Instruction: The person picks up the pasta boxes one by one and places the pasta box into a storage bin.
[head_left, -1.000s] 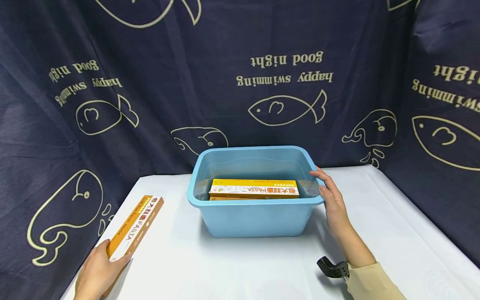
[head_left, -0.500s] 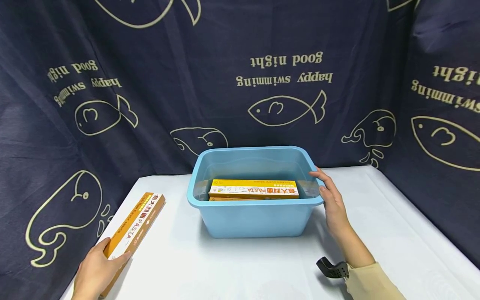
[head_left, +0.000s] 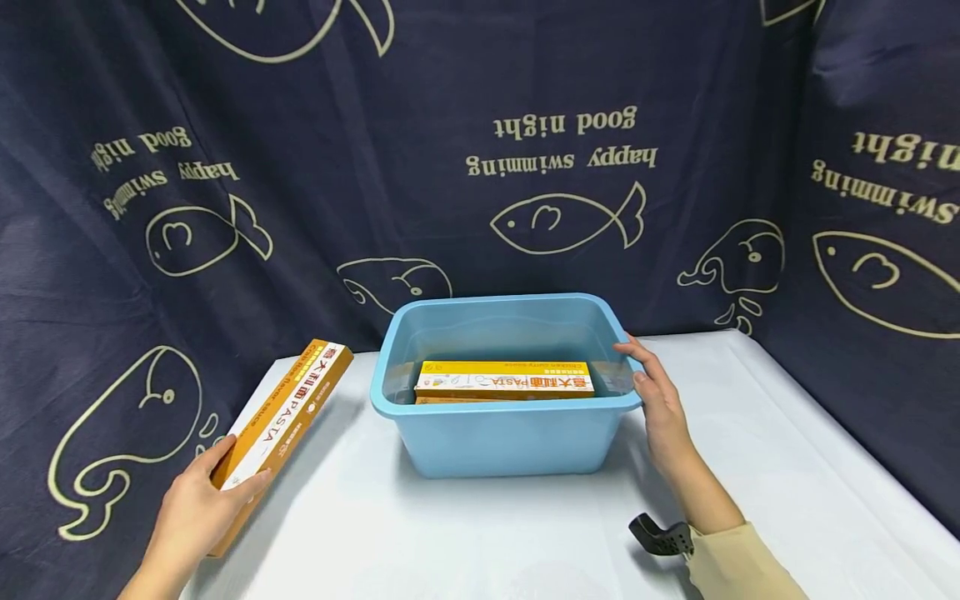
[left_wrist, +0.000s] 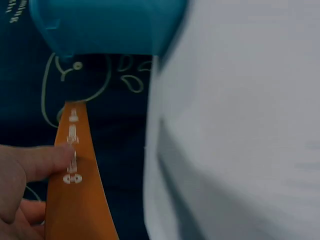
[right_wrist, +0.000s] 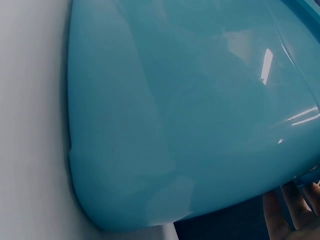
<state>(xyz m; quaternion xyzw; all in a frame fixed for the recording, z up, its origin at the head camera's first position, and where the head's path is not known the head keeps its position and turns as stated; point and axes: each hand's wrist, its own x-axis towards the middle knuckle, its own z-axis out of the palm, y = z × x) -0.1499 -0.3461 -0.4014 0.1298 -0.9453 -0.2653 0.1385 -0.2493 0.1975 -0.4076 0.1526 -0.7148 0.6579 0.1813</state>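
My left hand (head_left: 198,504) grips a long orange and white pasta box (head_left: 288,412) near its lower end, thumb on one side and fingers on the other. The box slants with its far end raised, and a shadow falls on the table beside it. In the left wrist view, the thumb (left_wrist: 50,161) presses the box's orange side (left_wrist: 80,195). My right hand (head_left: 663,408) holds the right rim of a blue plastic basin (head_left: 510,437); in the right wrist view, its fingers (right_wrist: 295,210) reach the rim. Inside the basin lies a yellow and white pasta box (head_left: 506,381) on top of another orange one, mostly hidden.
The basin stands on a white-covered table (head_left: 450,533). A dark blue curtain (head_left: 420,192) with fish and whale outlines encloses the back and both sides. A black strap-like piece (head_left: 662,535) sits at my right wrist, by the beige sleeve (head_left: 738,562).
My left hand has raised the pasta box off the table, and its far end has moved up and to the right. The right hand keeps its place on the rim.
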